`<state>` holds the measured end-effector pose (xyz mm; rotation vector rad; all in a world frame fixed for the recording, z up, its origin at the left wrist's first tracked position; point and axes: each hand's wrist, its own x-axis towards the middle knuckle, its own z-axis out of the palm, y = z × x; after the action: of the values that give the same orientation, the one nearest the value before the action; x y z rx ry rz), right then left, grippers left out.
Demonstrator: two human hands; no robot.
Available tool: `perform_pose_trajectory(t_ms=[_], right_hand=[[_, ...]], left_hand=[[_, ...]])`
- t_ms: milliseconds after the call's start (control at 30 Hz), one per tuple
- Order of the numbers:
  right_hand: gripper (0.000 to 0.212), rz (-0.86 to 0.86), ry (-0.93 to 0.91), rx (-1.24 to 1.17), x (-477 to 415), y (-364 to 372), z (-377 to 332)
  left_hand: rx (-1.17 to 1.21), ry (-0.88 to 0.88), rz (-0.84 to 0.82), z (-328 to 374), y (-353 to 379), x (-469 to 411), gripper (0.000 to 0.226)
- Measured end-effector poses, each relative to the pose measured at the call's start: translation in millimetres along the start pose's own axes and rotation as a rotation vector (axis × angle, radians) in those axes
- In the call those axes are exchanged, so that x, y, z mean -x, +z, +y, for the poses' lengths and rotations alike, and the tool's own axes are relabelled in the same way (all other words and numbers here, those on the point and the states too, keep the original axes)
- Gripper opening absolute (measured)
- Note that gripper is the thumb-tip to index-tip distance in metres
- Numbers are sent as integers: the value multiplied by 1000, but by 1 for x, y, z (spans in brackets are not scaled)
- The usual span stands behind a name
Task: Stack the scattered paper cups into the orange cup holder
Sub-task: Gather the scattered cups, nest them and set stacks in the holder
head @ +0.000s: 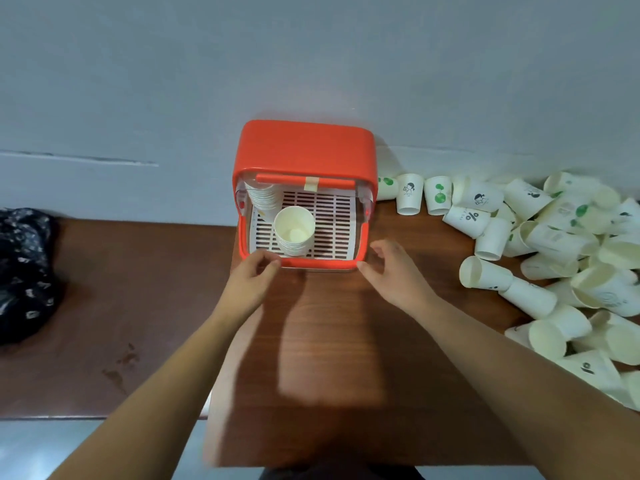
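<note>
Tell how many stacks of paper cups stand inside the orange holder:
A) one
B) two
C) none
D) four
B: inside the orange cup holder, the white slatted tray carries two stacks, a rear-left stack and a front stack.

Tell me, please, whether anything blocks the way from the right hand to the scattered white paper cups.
Nothing visible does: only bare brown wooden table lies between the right hand and the scattered white paper cups heaped to its right.
</note>
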<state>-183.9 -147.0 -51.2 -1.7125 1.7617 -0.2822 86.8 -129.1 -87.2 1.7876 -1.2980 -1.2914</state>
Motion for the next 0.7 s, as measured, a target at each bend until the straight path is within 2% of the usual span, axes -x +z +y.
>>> perform_pose_trajectory(t_ms=[100, 200, 367, 467, 600, 700], right_hand=[[54, 13, 83, 75, 1, -23, 46], [52, 50, 109, 105, -3, -50, 84], [49, 153, 144, 108, -23, -99, 133], [49, 195, 154, 147, -42, -123, 161], [55, 266, 102, 221, -75, -146, 191], [64, 321, 45, 256, -100, -155, 206]], left_hand=[[-19, 26, -89, 12, 33, 11, 19], [-1, 52, -206, 39, 79, 17, 9], [-108, 153, -321, 92, 160, 1, 10], [-181, 189, -276, 121, 202, -28, 8], [-228, 132, -108, 152, 233, -79, 16], [-425, 176, 28, 162, 244, -123, 29]])
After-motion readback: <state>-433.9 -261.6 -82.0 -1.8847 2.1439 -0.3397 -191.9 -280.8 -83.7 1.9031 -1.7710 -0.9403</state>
